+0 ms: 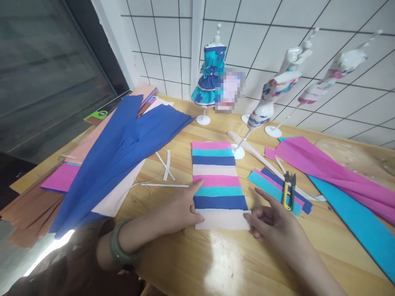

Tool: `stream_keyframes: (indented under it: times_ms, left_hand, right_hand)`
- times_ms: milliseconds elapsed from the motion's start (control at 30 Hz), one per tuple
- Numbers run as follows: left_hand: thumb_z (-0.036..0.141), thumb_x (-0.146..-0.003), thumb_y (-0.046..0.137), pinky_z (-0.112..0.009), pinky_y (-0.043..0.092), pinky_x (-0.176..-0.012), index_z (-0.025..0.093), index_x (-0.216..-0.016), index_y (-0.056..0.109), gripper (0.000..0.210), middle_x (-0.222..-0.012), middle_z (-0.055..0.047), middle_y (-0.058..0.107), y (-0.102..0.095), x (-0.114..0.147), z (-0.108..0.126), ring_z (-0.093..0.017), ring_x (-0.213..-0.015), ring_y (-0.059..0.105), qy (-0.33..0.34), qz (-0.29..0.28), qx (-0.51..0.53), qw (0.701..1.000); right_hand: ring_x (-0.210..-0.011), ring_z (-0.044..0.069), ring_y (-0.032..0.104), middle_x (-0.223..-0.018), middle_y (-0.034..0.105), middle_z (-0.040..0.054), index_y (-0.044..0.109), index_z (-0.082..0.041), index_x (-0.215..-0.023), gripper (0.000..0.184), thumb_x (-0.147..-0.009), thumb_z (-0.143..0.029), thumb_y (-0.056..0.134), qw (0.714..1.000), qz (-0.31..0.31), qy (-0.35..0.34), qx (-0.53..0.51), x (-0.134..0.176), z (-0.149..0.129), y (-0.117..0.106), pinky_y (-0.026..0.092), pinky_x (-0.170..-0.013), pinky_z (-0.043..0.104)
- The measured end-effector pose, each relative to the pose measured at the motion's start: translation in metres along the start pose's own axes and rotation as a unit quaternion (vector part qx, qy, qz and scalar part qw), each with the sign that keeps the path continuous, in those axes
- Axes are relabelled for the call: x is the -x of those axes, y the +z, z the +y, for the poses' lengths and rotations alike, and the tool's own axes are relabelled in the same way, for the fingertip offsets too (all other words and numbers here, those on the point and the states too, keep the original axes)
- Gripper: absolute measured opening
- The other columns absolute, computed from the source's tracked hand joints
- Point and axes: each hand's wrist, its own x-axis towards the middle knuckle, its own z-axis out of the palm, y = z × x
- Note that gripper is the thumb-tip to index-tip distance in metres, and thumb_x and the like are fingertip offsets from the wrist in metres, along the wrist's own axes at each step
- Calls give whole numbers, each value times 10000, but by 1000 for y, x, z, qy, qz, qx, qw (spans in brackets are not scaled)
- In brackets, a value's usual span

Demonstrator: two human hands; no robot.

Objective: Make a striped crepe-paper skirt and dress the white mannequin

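Observation:
A striped panel of crepe paper (216, 191) lies on the table before me in pink, turquoise, dark blue and pale bands. Its nearest band is a pale strip (222, 220). My left hand (180, 209) holds that strip's left end, thumb on top, while its index finger stretches over a pink band. At the right end, my right hand (267, 218) grips the strip's corner between thumb and curled fingers, with the index finger pointing away. The fingers beneath the paper are partly hidden. Close to my right hand are yellow-and-black thread snips (289, 191) on loose coloured strips (262, 182).
Blue crepe paper (123, 139) and other sheets are piled at left, near a green tape measure (101, 114). White strips (166, 166) lie nearby. Behind stand a dressed miniature form (212, 74) and white mannequins (262, 109). Pink (336, 164) and turquoise paper (348, 218) lie right.

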Motion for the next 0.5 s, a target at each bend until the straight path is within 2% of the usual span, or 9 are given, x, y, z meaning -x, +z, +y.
stream_keyframes:
  times_ms: [100, 200, 300, 333, 400, 433, 500]
  left_hand:
    - [248, -715, 622, -161, 347, -385, 344, -1438, 82, 908, -616, 92, 513, -2, 1, 0, -62, -399, 494, 5, -20, 5, 1000]
    - [276, -705, 647, -163, 343, -410, 328, -1433, 153, 881, -605, 86, 525, -5, 4, 2, -67, -429, 502, 23, -41, -9, 999]
    - [317, -717, 642, -166, 336, -416, 311, -1420, 222, 819, -607, 72, 554, -9, 6, 3, -75, -441, 516, 38, -53, -21, 998]
    - [341, -728, 631, -170, 342, -415, 296, -1421, 226, 804, -619, 63, 569, -11, 6, 4, -80, -439, 520, 39, -61, -16, 997]
    - [387, -756, 596, -186, 364, -421, 250, -1423, 231, 773, -647, 41, 593, -12, 6, 5, -90, -437, 527, 46, -71, -1, 996]
    - [401, -767, 580, -195, 375, -430, 225, -1416, 257, 746, -652, 32, 595, -13, 6, 6, -93, -441, 527, 57, -62, 0, 996]
    - [408, -787, 554, -212, 391, -471, 189, -1357, 382, 635, -640, 26, 580, -13, 3, 7, -96, -473, 519, 98, 12, -30, 995]
  right_hand:
    - [-387, 117, 487, -564, 525, -64, 418, -192, -1279, 778, -613, -489, 689, 999, -42, 10, 1, 3, -4, -6, 378, -353, 237]
    - [-398, 113, 488, -583, 521, -52, 511, -185, -1150, 617, -635, -493, 657, 997, -71, 9, 29, 6, -3, -16, 363, -352, 232]
    - [-412, 100, 461, -545, 507, -41, 616, -188, -872, 353, -652, -464, 623, 994, -74, -17, 75, 5, 3, -34, 340, -393, 232]
    - [-415, 99, 447, -500, 489, -41, 618, -190, -744, 266, -651, -439, 620, 992, -78, -26, 97, 4, 5, -41, 327, -404, 230]
    - [-403, 94, 408, -423, 468, -37, 577, -190, -554, 219, -639, -388, 619, 985, -92, -40, 139, 1, 6, -56, 298, -412, 227]
    - [-404, 97, 404, -411, 478, -33, 575, -191, -522, 208, -630, -364, 620, 983, -94, -42, 149, 0, 5, -63, 294, -414, 226]
    - [-420, 107, 422, -418, 505, -30, 571, -197, -477, 187, -595, -321, 645, 982, -102, -54, 149, -1, 1, -74, 305, -417, 224]
